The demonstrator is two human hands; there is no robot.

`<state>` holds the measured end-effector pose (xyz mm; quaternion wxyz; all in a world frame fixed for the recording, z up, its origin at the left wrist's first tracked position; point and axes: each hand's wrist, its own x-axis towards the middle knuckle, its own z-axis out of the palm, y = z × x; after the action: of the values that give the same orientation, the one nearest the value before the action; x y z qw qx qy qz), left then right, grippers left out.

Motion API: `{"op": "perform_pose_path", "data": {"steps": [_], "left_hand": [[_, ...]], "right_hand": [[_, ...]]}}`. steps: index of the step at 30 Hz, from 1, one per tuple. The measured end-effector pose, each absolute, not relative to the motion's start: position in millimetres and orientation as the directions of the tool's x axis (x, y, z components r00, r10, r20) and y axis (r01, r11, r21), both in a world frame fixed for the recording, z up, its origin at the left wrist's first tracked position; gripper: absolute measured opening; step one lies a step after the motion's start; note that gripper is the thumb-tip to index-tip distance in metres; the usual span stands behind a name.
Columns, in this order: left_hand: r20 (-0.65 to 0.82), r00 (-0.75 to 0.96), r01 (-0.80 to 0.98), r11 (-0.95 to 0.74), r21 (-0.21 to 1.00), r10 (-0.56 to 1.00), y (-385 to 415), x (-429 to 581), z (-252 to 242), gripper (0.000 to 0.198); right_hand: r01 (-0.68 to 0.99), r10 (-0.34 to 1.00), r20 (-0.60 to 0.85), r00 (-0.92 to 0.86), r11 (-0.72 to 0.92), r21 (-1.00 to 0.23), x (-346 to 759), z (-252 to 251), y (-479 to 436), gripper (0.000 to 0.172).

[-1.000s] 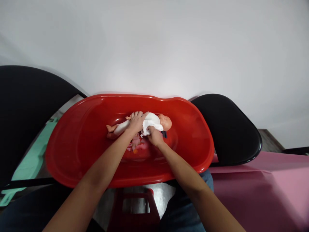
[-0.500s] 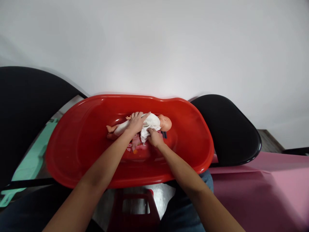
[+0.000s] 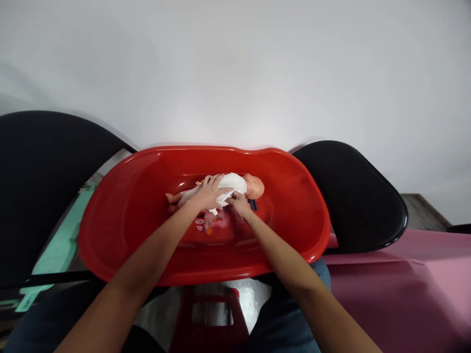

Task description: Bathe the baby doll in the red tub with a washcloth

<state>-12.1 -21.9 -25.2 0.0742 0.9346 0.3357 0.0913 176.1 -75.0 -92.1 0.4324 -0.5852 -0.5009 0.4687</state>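
A baby doll (image 3: 255,186) in a white garment (image 3: 232,182) lies in a red plastic baby bathtub (image 3: 125,196), its head to the right and bare feet to the left. My left hand (image 3: 209,192) rests with fingers spread on the doll's clothed body. Beside the doll's chest, my right hand (image 3: 239,202) is closed, its fingertips pinching the near edge of the white garment. A pink cartoon picture (image 3: 221,219) shows on the tub floor below the hands. Part of the doll's middle is hidden under my left hand.
Black chairs flank the tub: a chair (image 3: 47,162) on the left and a chair (image 3: 360,196) on the right. Behind is a white wall (image 3: 235,73). Below stands a dark red stool (image 3: 209,333). Pink material (image 3: 397,289) lies at right, a mint-green object (image 3: 62,240) at left.
The loose white cloth that bunched at the doll's near side now lies lower and flatter against it. My right hand has moved slightly and pinches the cloth edge; the left stays on the doll.
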Motion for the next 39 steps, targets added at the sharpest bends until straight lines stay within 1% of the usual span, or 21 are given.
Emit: {"op": "perform_pose_path", "data": {"steps": [2, 3, 4, 5, 7, 8, 9, 11, 13, 15, 17, 19, 21, 22, 26, 28, 30, 33, 36, 37, 39], "left_hand": [[0.159, 0.745, 0.627, -0.761, 0.166, 0.648, -23, -10, -31, 0.067], [0.180, 0.733, 0.639, -0.754, 0.151, 0.657, -23, -9, -35, 0.065], [0.199, 0.720, 0.652, -0.746, 0.136, 0.665, -23, -7, -39, 0.064], [0.217, 0.710, 0.662, -0.740, 0.122, 0.670, -23, -6, -42, 0.064], [0.247, 0.692, 0.679, -0.728, 0.095, 0.678, -22, -3, -48, 0.062], [0.258, 0.688, 0.684, -0.725, 0.084, 0.679, -22, -3, -50, 0.061], [0.266, 0.684, 0.688, -0.722, 0.075, 0.679, -22, -3, -51, 0.059], [0.273, 0.683, 0.689, -0.722, 0.066, 0.677, -22, -3, -51, 0.056], [0.266, 0.686, 0.688, -0.723, 0.065, 0.677, -23, -4, -50, 0.056], [0.252, 0.691, 0.687, -0.724, 0.064, 0.678, -23, -5, -49, 0.058], [0.238, 0.696, 0.685, -0.726, 0.060, 0.677, -22, -6, -49, 0.059], [0.236, 0.700, 0.681, -0.730, 0.062, 0.674, -21, -8, -50, 0.058], [0.238, 0.702, 0.676, -0.733, 0.075, 0.671, -20, -9, -51, 0.057], [0.238, 0.703, 0.673, -0.735, 0.082, 0.671, -19, -9, -51, 0.057], [0.232, 0.701, 0.678, -0.731, 0.077, 0.674, -20, -10, -52, 0.059], [0.223, 0.711, 0.676, -0.736, 0.046, 0.667, -23, -10, -52, 0.059], [0.197, 0.751, 0.641, -0.768, 0.008, 0.630, -27, -11, -53, 0.056], [0.084, 0.867, 0.493, -0.870, -0.002, 0.491, -33, -11, -59, 0.049], [-0.063, 0.930, 0.366, -0.929, 0.059, 0.363, -36, -5, -67, 0.065], [-0.096, 0.928, 0.366, -0.928, 0.073, 0.359, -36, -1, -69, 0.067], [-0.137, 0.901, 0.423, -0.904, 0.066, 0.412, -36, 5, -73, 0.063]], "right_hand": [[0.038, 0.979, -0.205, 0.025, -0.206, -0.978, 173, -88, -76, 0.024], [0.005, 0.973, -0.231, 0.003, -0.231, -0.973, 172, -84, -76, 0.025], [0.010, 0.971, -0.238, -0.016, -0.238, -0.971, 173, -81, -76, 0.026], [0.051, 0.974, -0.225, -0.032, -0.224, -0.973, 174, -77, -76, 0.024], [0.212, 0.989, -0.137, -0.052, -0.123, -0.969, 181, -67, -74, 0.016], [0.307, 0.996, -0.070, -0.052, -0.051, -0.950, 186, -62, -72, 0.012], [0.398, 0.999, 0.001, -0.035, 0.015, -0.917, 193, -57, -71, 0.011], [0.560, 0.988, 0.149, 0.052, 0.095, -0.823, 206, -49, -68, 0.020], [0.703, 0.948, 0.286, 0.141, 0.107, -0.703, 218, -45, -65, 0.034], [0.810, 0.928, 0.357, 0.102, 0.131, -0.571, 226, -45, -63, 0.049], [0.861, 0.946, 0.322, -0.026, 0.186, -0.474, 230, -49, -62, 0.064], [0.878, 0.961, 0.242, -0.132, 0.227, -0.422, 231, -53, -61, 0.079], [0.900, 0.967, 0.185, -0.173, 0.231, -0.369, 231, -57, -59, 0.088], [0.914, 0.968, 0.170, -0.182, 0.230, -0.334, 232, -58, -58, 0.090], [0.944, 0.962, 0.163, -0.218, 0.250, -0.214, 236, -58, -52, 0.089], [0.944, 0.958, 0.162, -0.235, 0.265, -0.197, 237, -58, -48, 0.091], [0.944, 0.958, 0.163, -0.235, 0.265, -0.196, 237, -58, -46, 0.092], [0.947, 0.960, 0.181, -0.213, 0.249, -0.203, 234, -60, -46, 0.090], [0.942, 0.960, 0.192, -0.205, 0.246, -0.226, 231, -61, -47, 0.086], [0.941, 0.961, 0.190, -0.201, 0.244, -0.235, 231, -61, -47, 0.085], [0.940, 0.964, 0.184, -0.193, 0.235, -0.246, 229, -60, -48, 0.082]]}}
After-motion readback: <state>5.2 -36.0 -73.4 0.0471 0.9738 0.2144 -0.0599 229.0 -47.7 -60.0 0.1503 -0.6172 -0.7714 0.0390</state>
